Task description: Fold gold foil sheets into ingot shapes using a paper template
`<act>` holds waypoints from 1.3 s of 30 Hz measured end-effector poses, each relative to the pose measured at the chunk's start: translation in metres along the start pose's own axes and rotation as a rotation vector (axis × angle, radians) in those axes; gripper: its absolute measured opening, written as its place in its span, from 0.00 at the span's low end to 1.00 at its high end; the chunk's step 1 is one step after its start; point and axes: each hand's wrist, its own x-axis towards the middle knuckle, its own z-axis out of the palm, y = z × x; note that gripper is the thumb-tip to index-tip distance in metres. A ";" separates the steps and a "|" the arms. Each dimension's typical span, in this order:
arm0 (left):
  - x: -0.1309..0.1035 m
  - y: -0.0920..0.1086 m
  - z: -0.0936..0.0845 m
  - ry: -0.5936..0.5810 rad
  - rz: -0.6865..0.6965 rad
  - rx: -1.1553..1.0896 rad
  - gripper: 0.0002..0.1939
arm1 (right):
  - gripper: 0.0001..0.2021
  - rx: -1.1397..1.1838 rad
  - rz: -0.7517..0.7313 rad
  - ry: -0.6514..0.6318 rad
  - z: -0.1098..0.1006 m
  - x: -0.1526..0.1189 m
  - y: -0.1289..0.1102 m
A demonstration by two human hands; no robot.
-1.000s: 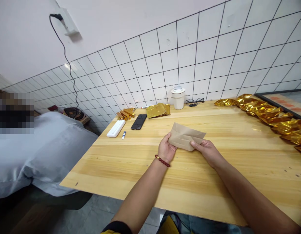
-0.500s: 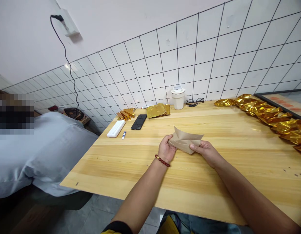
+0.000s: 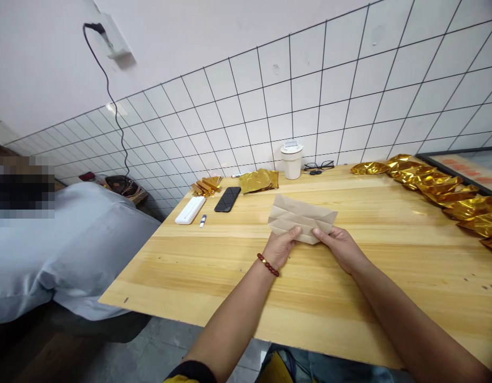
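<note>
A brown, creased sheet of paper (image 3: 301, 214) is held above the wooden table between my two hands. My left hand (image 3: 284, 246) pinches its lower left part, thumb on top and fingers hidden beneath. On the lower right side, my right hand (image 3: 338, 246) grips the sheet the same way, its thumb close to the left one. Fold lines run across the paper, and its upper part spreads away from me. A beaded bracelet (image 3: 268, 264) circles my left wrist.
Along the back stand a lidded cup (image 3: 291, 161), eyeglasses (image 3: 319, 166) and a gold foil stack (image 3: 259, 181). Left of these lie a black phone (image 3: 227, 199), a white power bank (image 3: 190, 210), a small tube (image 3: 203, 221) and gold strips (image 3: 206, 186). Folded gold foil pieces (image 3: 437, 189) line the right. A person (image 3: 90, 250) sits left.
The paper has turned and opened flatter, with its creased face now toward me. My left thumb has moved right onto its lower edge, while my right hand has barely shifted.
</note>
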 end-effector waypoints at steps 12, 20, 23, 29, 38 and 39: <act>0.005 0.003 -0.001 0.169 0.028 -0.080 0.24 | 0.19 -0.011 -0.024 0.106 -0.007 0.005 0.006; 0.011 0.012 -0.007 0.279 -0.024 -0.262 0.14 | 0.19 -0.021 -0.019 0.164 -0.004 0.006 0.004; 0.012 0.013 -0.008 0.296 -0.040 -0.287 0.13 | 0.19 -0.003 -0.017 0.171 -0.004 0.005 0.003; 0.013 0.013 -0.009 0.286 -0.022 -0.311 0.14 | 0.20 -0.022 -0.032 0.154 -0.006 0.006 0.005; 0.013 0.014 -0.006 0.326 -0.019 -0.354 0.12 | 0.19 -0.204 -0.062 0.107 -0.003 0.003 0.003; 0.013 0.015 -0.006 0.327 -0.025 -0.353 0.12 | 0.19 -0.199 -0.062 0.123 -0.003 0.003 0.002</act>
